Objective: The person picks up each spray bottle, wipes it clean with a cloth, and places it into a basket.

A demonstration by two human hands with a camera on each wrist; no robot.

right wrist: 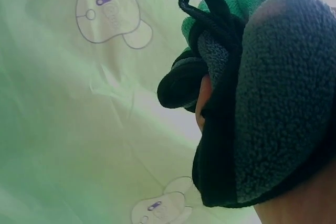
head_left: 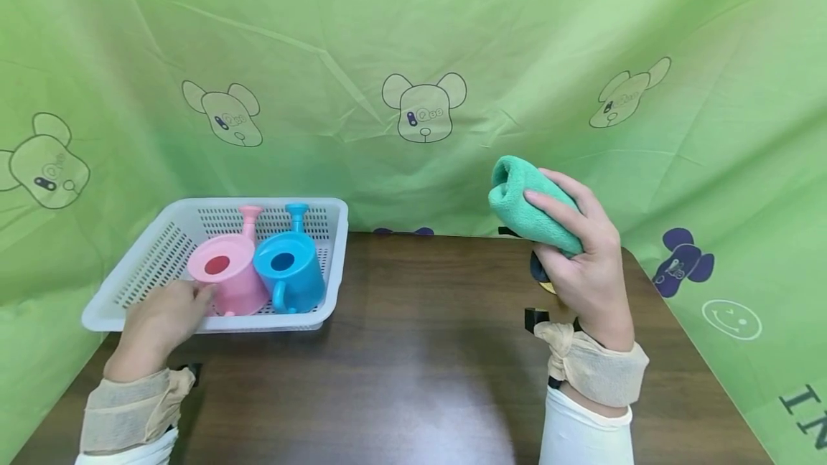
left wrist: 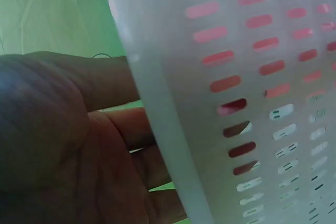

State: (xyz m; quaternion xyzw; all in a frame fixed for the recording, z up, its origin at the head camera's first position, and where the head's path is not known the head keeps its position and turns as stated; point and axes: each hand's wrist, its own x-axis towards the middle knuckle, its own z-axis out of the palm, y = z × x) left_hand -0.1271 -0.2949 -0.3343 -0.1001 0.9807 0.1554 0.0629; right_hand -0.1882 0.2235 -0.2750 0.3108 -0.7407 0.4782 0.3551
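Note:
My left hand (head_left: 169, 314) reaches over the near rim of a white plastic basket (head_left: 138, 264) and grips the near side of a pink watering can (head_left: 242, 285); the fingertips are hidden. Touching that can, a blue watering can (head_left: 304, 282) stands upright in the same basket. Raised above the table on the right, my right hand (head_left: 584, 250) holds a rolled green towel (head_left: 536, 210). From the right wrist, dark grey cloth (right wrist: 286, 93) with black edging and a loop shows against the palm; whether it belongs to the green towel is unclear.
A dark brown wooden table (head_left: 413, 364) carries the basket at its far left. Green printed fabric (head_left: 323, 41) hangs behind the table and down both sides. In the left wrist view, the basket's slotted wall (left wrist: 173, 77) stands before the fingers.

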